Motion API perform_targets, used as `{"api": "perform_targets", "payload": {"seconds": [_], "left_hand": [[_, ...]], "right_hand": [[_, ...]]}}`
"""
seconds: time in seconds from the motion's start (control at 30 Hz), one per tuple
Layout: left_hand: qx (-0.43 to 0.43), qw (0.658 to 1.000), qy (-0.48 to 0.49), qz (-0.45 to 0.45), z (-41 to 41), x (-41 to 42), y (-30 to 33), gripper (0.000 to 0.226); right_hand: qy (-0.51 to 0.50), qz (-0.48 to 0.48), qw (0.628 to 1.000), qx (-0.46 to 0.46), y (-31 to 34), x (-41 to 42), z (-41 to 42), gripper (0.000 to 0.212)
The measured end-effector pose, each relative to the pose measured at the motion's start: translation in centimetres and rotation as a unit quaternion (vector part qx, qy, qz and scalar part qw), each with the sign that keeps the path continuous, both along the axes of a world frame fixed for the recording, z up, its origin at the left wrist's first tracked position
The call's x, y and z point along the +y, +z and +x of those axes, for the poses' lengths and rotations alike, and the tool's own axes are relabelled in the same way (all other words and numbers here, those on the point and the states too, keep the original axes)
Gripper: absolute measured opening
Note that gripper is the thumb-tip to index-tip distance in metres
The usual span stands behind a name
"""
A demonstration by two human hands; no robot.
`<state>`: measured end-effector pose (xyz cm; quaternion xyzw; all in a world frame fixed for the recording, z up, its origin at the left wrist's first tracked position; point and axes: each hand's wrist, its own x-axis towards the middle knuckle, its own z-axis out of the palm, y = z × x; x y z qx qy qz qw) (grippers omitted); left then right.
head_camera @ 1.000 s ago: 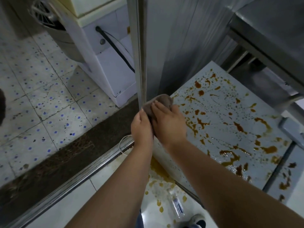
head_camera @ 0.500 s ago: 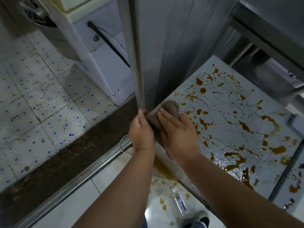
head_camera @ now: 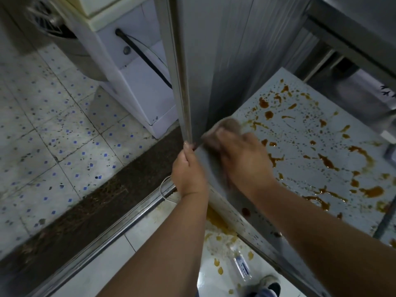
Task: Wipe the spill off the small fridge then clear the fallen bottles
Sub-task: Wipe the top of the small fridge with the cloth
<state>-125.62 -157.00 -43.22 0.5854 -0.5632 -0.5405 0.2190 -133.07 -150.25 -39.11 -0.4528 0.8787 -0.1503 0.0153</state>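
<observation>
Everywhere, brown spill (head_camera: 325,161) across fridge top (head_camera: 300,133)

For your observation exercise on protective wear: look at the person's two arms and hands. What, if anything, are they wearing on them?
Nothing shows on either. The left hand and right hand are bare, without gloves, and no ring, watch or bracelet can be seen, though the right hand is blurred. Both forearms are bare to the bottom of the picture, with no sleeves in view.
</observation>
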Motion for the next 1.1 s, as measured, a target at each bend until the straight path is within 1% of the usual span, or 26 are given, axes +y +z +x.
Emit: {"api": "perform_targets", "payload": {"seconds": [0.07, 0.13, 0.2, 0.23, 0.27, 0.33, 0.37, 0.4, 0.43, 0.47, 0.5, 0.53, 0.57, 0.63, 0.7, 0.73, 0.8, 0.83, 0.87, 0.93, 1.0, 1.03, 1.1], "left_hand": [[-0.027, 0.998, -0.024, -0.052, -0.1, 0.0, -0.2, 0.038], [-0.067, 0.985, -0.061, -0.146, 0.0, -0.4, -0.1, 0.033], [-0.091, 0.959, -0.110, -0.244, -0.2, -0.7, 0.8, 0.033], [-0.096, 0.940, -0.140, -0.295, -0.7, -0.7, 1.2, 0.038], [-0.093, 0.926, -0.176, -0.320, -1.3, -0.6, 1.7, 0.044], [-0.079, 0.924, -0.228, -0.296, -2.7, 0.1, 2.7, 0.049], [-0.088, 0.920, -0.245, -0.292, -3.2, 0.6, 2.5, 0.053], [-0.110, 0.906, -0.263, -0.312, -3.5, 1.1, 2.5, 0.057], [-0.133, 0.882, -0.287, -0.350, -3.7, 1.5, 2.3, 0.062], [-0.157, 0.853, -0.316, -0.383, -3.8, 1.7, 2.1, 0.067], [-0.185, 0.835, -0.351, -0.382, -4.0, 1.7, 1.7, 0.071], [-0.212, 0.827, -0.375, -0.361, -4.1, 1.7, 1.4, 0.072], [-0.232, 0.823, -0.391, -0.341, -4.2, 1.6, 1.1, 0.074], [-0.268, 0.810, -0.391, -0.345, -4.4, 1.5, 1.2, 0.076], [-0.292, 0.794, -0.382, -0.373, -4.4, 1.6, 1.3, 0.067], [-0.296, 0.790, -0.377, -0.382, -4.5, 1.6, 1.2, 0.062], [-0.304, 0.780, -0.373, -0.400, -4.4, 1.6, 0.8, 0.058], [-0.306, 0.772, -0.376, -0.411, -4.4, 1.5, 0.7, 0.057], [-0.307, 0.761, -0.384, -0.423, -4.5, 1.5, 0.8, 0.056], [-0.306, 0.740, -0.404, -0.441, -4.6, 1.5, 0.8, 0.056], [-0.302, 0.737, -0.415, -0.439, -4.6, 1.5, 0.8, 0.058], [-0.298, 0.740, -0.415, -0.438, -4.5, 1.5, 0.8, 0.059], [-0.292, 0.743, -0.419, -0.433, -4.5, 1.4, 0.8, 0.062]], "right_hand": [[-0.121, 0.033, 0.992, 0.003, -0.3, -0.7, -2.6, 0.031], [-0.170, 0.047, 0.984, 0.007, -0.7, -1.6, -3.3, 0.039], [-0.146, 0.056, 0.988, 0.008, -1.0, -1.6, -3.2, 0.041], [-0.112, 0.041, 0.993, 0.023, -1.3, -1.1, -3.0, 0.039], [-0.075, 0.018, 0.997, 0.028, -1.8, -0.4, -2.6, 0.037], [-0.016, -0.010, 1.000, 0.023, -2.4, 0.9, -2.5, 0.039], [-0.006, -0.008, 0.999, 0.033, -2.5, 1.1, -3.0, 0.040], [-0.008, -0.012, 0.999, 0.043, -2.4, 1.2, -3.8, 0.039], [-0.023, -0.007, 0.998, 0.058, -1.8, 0.9, -4.8, 0.037], [-0.054, 0.022, 0.997, 0.059, -1.1, 0.5, -6.0, 0.035], [-0.092, 0.049, 0.993, 0.059, -0.7, 0.1, -7.3, 0.035], [-0.114, 0.062, 0.990, 0.052, -1.0, 0.0, -8.7, 0.036], [-0.133, 0.055, 0.989, 0.034, -1.3, -0.1, -9.2, 0.036], [-0.122, 0.040, 0.991, 0.026, -0.8, -0.2, -8.3, 0.032], [-0.071, -0.020, 0.995, 0.064, -1.4, 0.6, -7.2, 0.027], [-0.035, -0.030, 0.996, 0.075, -1.5, 1.3, -7.2, 0.031], [0.014, -0.008, 0.998, 0.064, -1.4, 2.0, -8.5, 0.040], [0.009, 0.007, 0.999, 0.047, -1.0, 1.9, -9.7, 0.042], [-0.019, 0.020, 0.999, 0.028, -0.9, 1.5, -11.1, 0.042], [-0.100, 0.049, 0.994, 0.013, -1.0, 0.5, -13.1, 0.037], [-0.144, 0.041, 0.989, 0.016, -1.3, -0.2, -12.9, 0.034], [-0.132, 0.038, 0.990, 0.018, -1.2, -0.2, -12.0, 0.034], [-0.050, 0.005, 0.999, 0.015, -1.6, 0.5, -9.7, 0.032]]}}
